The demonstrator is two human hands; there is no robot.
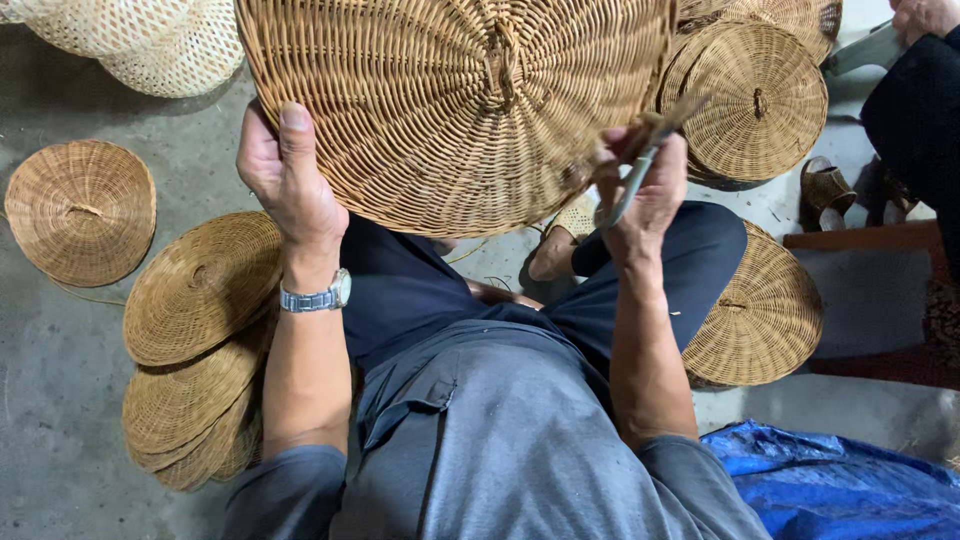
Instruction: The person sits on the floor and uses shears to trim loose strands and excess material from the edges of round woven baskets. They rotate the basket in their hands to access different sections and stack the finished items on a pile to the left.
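A large round woven wicker lid (450, 100) is held up over my lap, its knotted centre handle facing me. My left hand (288, 175) grips its lower left rim, thumb on top; a metal watch sits on that wrist. My right hand (645, 185) is closed around a thin metal tool with grey handles (640, 165), its tip against the lid's lower right rim. I sit with dark trousers and a grey shirt.
Stacked wicker lids (195, 340) lie on the concrete floor at left, one single lid (80, 210) further left. More lids lie at right (765, 315) and upper right (760, 100). Pale baskets (150, 40) sit top left. Blue tarp (840, 480) bottom right. Another person's dark sleeve (915, 110) at far right.
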